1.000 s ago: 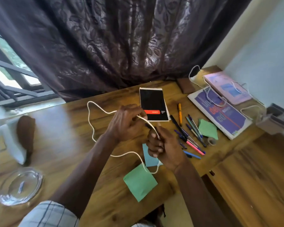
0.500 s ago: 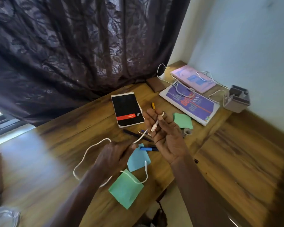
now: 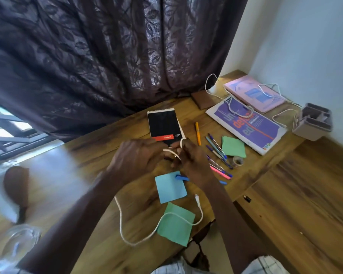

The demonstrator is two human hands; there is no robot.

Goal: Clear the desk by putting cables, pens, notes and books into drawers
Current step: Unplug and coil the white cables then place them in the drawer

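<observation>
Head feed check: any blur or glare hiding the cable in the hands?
Head view: the left hand, right hand and the white cable between them are motion-smeared; window glare washes out the desk at left; the glass dish is blurred; the pens read fairly sharp.

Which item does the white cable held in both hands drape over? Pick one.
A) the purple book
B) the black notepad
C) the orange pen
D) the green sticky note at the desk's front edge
D: below the left hand and right hand, the white cable loops across the green sticky note.
</observation>
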